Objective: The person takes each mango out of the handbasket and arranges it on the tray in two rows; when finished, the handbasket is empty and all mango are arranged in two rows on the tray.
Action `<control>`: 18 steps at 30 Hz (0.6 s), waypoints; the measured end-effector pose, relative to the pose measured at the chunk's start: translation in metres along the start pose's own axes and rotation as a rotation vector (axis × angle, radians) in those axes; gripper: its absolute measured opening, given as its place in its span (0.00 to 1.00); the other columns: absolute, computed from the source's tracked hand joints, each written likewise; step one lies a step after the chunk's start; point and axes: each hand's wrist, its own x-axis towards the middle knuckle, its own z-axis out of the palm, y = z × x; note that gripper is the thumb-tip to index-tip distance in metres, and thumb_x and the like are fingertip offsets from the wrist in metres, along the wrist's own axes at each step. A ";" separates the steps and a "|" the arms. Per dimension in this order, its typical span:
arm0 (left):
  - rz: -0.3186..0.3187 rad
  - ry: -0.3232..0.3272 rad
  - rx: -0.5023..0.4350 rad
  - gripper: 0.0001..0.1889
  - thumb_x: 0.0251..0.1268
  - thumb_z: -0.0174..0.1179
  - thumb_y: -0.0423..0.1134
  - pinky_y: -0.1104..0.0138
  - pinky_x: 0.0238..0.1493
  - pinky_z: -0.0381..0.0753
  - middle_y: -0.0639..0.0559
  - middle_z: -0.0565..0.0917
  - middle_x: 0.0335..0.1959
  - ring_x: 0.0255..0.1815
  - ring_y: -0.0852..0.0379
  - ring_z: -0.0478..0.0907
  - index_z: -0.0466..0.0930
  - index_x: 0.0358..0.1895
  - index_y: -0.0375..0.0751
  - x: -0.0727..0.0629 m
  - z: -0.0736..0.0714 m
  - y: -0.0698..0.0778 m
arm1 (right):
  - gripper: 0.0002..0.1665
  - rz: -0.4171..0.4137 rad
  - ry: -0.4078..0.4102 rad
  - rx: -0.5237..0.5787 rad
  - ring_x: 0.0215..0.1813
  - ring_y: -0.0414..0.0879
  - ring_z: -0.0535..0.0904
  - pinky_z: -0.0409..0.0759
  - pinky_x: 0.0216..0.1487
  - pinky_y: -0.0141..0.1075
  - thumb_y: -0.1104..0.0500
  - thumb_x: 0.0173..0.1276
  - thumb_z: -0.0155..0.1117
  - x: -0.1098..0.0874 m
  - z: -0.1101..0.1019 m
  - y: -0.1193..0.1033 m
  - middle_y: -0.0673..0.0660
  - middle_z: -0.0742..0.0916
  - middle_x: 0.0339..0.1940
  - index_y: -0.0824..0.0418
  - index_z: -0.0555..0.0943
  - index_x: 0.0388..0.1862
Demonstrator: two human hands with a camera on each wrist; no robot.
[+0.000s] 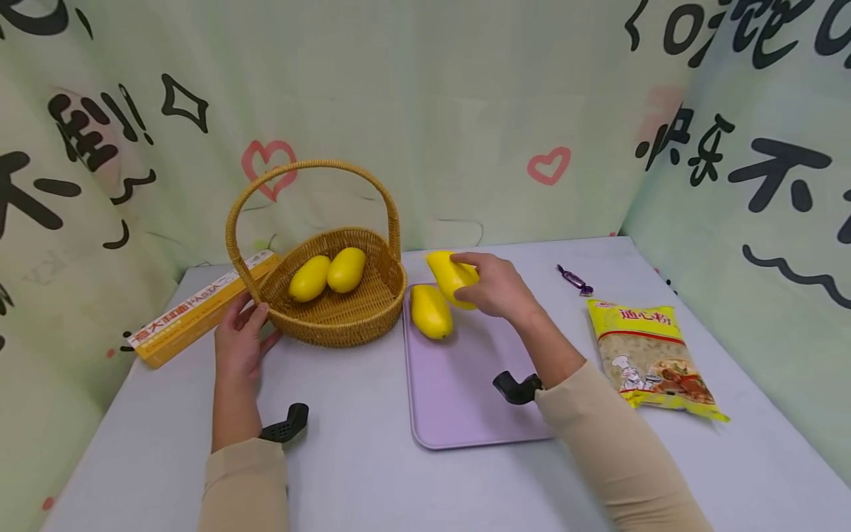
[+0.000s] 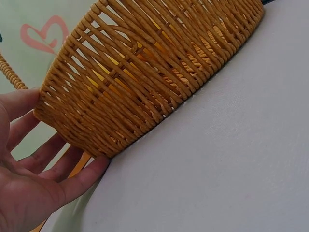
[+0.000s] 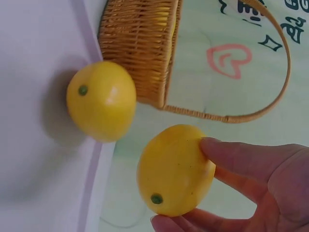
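Note:
My right hand [image 1: 495, 284] pinches a yellow mango [image 3: 174, 169] between thumb and fingers, over the far part of the lilac tray [image 1: 479, 391]. Just beside it, another mango [image 1: 431, 312] lies at the tray's left edge; both show a small green stem spot in the right wrist view. My left hand [image 1: 241, 336] holds the left end of a brown wicker basket [image 2: 140, 67], its fingers spread from the rim down to the base. Inside the basket lie two more mangoes [image 1: 309, 278], side by side, and its tall handle [image 1: 312, 164] arches over them.
A long orange-and-white box [image 1: 199, 314] lies at an angle behind the basket on the left. To the right of the tray are a yellow-topped pasta bag [image 1: 654, 362] and a small purple wrapped candy [image 1: 575, 279]. A printed curtain [image 1: 452, 111] stands behind the table.

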 end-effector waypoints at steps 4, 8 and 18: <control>-0.006 0.007 -0.016 0.28 0.79 0.57 0.47 0.47 0.74 0.73 0.51 0.64 0.81 0.76 0.52 0.67 0.65 0.78 0.70 0.000 0.000 0.000 | 0.37 0.039 0.006 -0.019 0.72 0.62 0.69 0.69 0.76 0.58 0.60 0.71 0.65 0.002 0.001 0.010 0.64 0.72 0.78 0.55 0.69 0.79; -0.011 0.011 -0.029 0.28 0.79 0.57 0.46 0.46 0.74 0.72 0.51 0.63 0.81 0.77 0.51 0.66 0.65 0.78 0.70 0.000 0.000 0.000 | 0.38 0.079 0.011 -0.044 0.74 0.63 0.67 0.66 0.78 0.59 0.60 0.71 0.64 0.005 0.005 0.020 0.65 0.71 0.79 0.56 0.68 0.79; 0.000 0.011 -0.013 0.28 0.79 0.57 0.47 0.45 0.74 0.72 0.52 0.63 0.81 0.78 0.50 0.65 0.65 0.77 0.71 0.000 0.001 0.000 | 0.38 0.141 0.003 -0.111 0.71 0.64 0.71 0.68 0.77 0.59 0.60 0.71 0.64 0.006 0.018 0.038 0.67 0.73 0.77 0.59 0.68 0.79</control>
